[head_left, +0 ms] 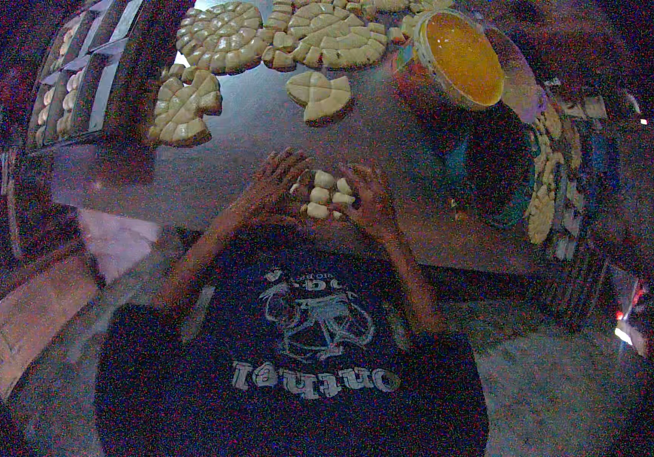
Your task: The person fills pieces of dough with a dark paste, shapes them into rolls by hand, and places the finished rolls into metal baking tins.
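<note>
Several small pale dough pieces [323, 194] lie bunched on the dark worktop [228, 171] in front of me. My left hand [274, 186] rests at their left side, its fingers stretched out and apart, partly over the edge of the bunch. My right hand [367, 198] curves round the right side of the bunch, thumb low and fingers at the upper pieces, touching them. Beyond my hands sit a small scored dough cluster [319, 95] and a larger broken one [182, 110] to the left.
Large segmented dough rounds [224, 38] line the far side. At right stand a tub of orange-yellow liquid [462, 57] and a dark bucket [495, 164], with more dough pieces [542, 198] beyond. A rack of trays [79, 76] stands at upper left.
</note>
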Action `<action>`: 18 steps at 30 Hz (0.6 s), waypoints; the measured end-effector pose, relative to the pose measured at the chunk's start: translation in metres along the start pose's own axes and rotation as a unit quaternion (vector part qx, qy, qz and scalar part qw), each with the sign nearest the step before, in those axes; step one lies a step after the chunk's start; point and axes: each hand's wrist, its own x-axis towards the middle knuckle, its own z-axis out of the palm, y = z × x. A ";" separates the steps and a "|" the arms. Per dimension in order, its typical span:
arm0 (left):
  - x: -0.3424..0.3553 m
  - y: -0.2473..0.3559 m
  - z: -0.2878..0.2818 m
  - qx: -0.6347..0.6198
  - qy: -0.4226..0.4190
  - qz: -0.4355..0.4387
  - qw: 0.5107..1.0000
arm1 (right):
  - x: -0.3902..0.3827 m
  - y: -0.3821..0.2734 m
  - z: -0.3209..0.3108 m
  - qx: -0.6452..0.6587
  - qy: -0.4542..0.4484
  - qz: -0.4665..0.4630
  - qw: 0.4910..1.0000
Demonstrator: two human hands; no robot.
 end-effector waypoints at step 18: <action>-0.011 -0.001 0.021 -0.085 0.019 0.125 0.988 | -0.005 -0.069 0.009 -0.127 -0.035 -0.057 0.990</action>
